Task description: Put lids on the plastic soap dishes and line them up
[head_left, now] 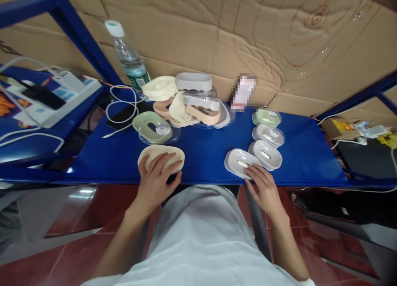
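Observation:
My left hand (pixel 159 176) bends over a cream oval soap dish (pixel 145 153) at the table's front edge, fingers across its top and thumb at its near right side. My right hand (pixel 263 184) grips the near right edge of a pale grey soap dish (pixel 235 158), fingertips on top and thumb low at the rim. That dish has a white strip in its middle. Behind it a row runs back: another pale grey dish (pixel 269 154), a third one (pixel 267 135) with a round label, and a green one (pixel 266 117).
A heap of cream, peach and grey dish parts (pixel 203 114) lies at the back, with a labelled green dish (pixel 150 126) before it. A water bottle (pixel 132 62), a white cable (pixel 136 106) and a blurred-out phone-like object (pixel 243 93) stand or lie along the cardboard wall (pixel 192 33).

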{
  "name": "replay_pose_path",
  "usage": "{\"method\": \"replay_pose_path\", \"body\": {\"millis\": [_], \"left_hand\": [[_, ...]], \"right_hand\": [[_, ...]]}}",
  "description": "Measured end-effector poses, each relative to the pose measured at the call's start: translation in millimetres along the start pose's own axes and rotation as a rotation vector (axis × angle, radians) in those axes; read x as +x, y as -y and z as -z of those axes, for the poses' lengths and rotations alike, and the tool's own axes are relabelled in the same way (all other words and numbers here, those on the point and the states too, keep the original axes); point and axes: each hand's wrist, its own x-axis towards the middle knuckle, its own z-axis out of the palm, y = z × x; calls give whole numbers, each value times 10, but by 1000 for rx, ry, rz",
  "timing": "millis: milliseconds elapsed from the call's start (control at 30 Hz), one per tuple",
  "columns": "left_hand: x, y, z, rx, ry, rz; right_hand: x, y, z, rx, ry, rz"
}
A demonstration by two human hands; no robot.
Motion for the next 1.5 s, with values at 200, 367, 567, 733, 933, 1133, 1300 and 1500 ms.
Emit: {"method": "replay_pose_path", "body": {"millis": [200, 367, 567, 733, 933, 1133, 1300, 1500], "left_hand": [[-55, 23, 132, 34, 73, 47], [-107, 154, 186, 51, 157, 113], [-219, 294, 272, -3, 231, 116], [-175, 309, 319, 0, 154, 99], [394, 914, 337, -31, 75, 132], [909, 1309, 228, -94, 365, 47], [967, 1251, 206, -119, 329, 33], [772, 735, 311, -153, 119, 24]], "right_hand": [[331, 130, -194, 104, 33, 112], [682, 173, -331, 117, 64, 167], [925, 287, -476, 139, 101, 239], [961, 341, -596, 199, 68, 250], [942, 346, -611, 197, 45, 229], [897, 346, -631, 150, 31, 243], [899, 293, -698, 150, 7, 252], [888, 309, -706, 168, 22, 256]]}}
